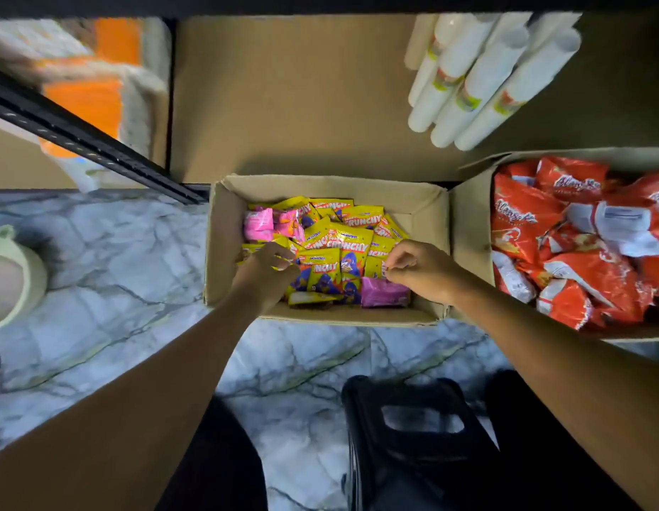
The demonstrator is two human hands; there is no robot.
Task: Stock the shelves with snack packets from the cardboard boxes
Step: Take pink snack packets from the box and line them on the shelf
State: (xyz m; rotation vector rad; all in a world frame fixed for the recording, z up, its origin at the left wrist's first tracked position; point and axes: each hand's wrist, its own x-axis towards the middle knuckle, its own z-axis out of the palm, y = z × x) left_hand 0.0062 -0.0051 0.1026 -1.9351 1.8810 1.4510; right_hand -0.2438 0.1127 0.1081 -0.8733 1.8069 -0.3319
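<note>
An open cardboard box (423,208) on the floor holds several yellow Crunchy snack packets (351,239) and a few pink packets (259,225). My left hand (263,274) reaches into the box's left side, fingers curled round the edge of a yellow packet. My right hand (418,269) is at the box's right side and pinches the top of a yellow packet (375,265). A second cardboard box (471,223) to the right is full of red snack packets (563,245). The brown shelf board (291,97) lies just behind the boxes.
White paper-cup stacks (482,79) lie at the shelf's right. A black shelf upright (81,134) runs diagonally at left, with orange-and-white packs (88,94) behind it. A pale bucket (10,278) stands on the marble floor at left, a black stool (416,429) below me.
</note>
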